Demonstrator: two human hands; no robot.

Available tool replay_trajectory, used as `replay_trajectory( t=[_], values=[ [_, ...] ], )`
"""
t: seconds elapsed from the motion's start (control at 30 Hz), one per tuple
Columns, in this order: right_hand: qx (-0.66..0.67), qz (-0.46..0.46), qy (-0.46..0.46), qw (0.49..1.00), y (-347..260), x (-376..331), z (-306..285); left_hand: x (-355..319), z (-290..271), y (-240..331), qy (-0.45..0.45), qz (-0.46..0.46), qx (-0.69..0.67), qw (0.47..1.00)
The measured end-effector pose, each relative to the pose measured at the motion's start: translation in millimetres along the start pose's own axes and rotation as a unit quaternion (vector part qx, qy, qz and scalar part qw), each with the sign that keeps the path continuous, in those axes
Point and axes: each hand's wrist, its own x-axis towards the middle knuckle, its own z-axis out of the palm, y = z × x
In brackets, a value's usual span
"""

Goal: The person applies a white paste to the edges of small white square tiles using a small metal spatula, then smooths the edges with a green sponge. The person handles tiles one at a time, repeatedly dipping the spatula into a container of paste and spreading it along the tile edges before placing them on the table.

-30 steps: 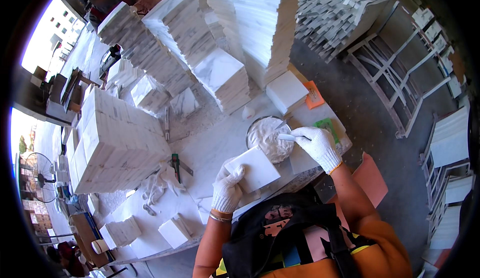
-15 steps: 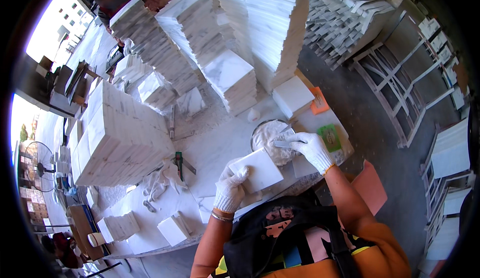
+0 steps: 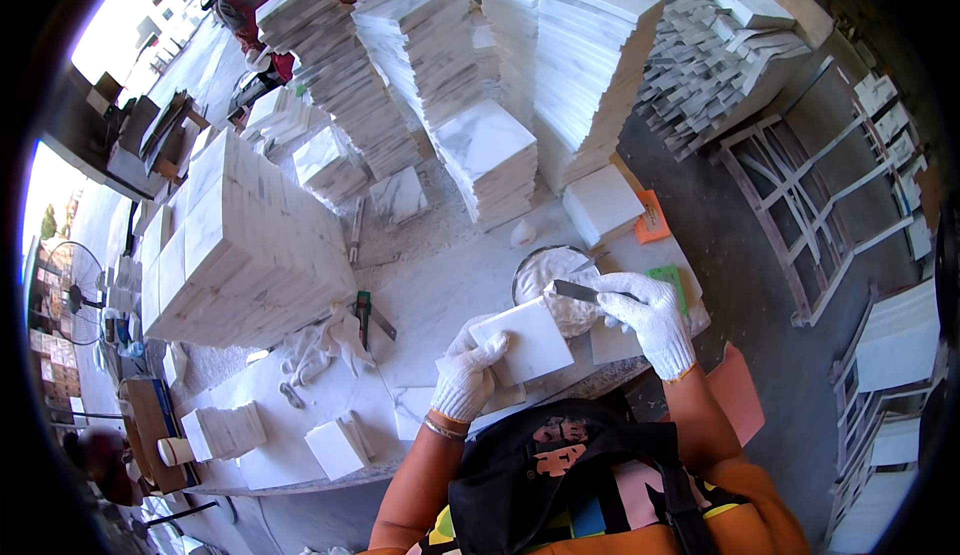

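My left hand (image 3: 464, 375), in a white knitted glove, grips a square white marble tile (image 3: 532, 345) by its left edge, thumb on top. My right hand (image 3: 648, 323), also gloved, is closed around a putty knife (image 3: 576, 292). The knife's flat metal blade points left over a round bowl (image 3: 517, 277) of white paste (image 3: 541, 268), with some white at its tip. Part of the bowl's near side is hidden by the tile and knife. A second thin blade leans at the bowl's far right rim.
Tall stacks of marble tiles (image 3: 590, 55) stand across the table's far side, with a large block of tiles (image 3: 235, 245) at left. A green-handled tool (image 3: 363, 317) lies beside a crumpled cloth (image 3: 325, 350). Green (image 3: 668, 280) and orange (image 3: 652, 217) pads lie right. A person is partly visible at far left.
My right hand has drawn back a little to the right and nearer me, and more of the knife's blade shows above the paste. My left hand still holds the tile. The view has shifted slightly.
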Motion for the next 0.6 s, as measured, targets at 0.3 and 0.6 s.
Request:
replay_trajectory(
  t=[0.3,0.6],
  values=[
    [-0.034,-0.105,0.012,0.994,5.1,-6.1,7.0,-1.1,2.4,1.6,0.007,-0.006,0.007,1.000],
    [-0.114,-0.196,0.048,0.973,9.6,-4.7,5.4,0.2,-0.6,-0.7,0.004,-0.001,0.010,1.000]
  ],
)
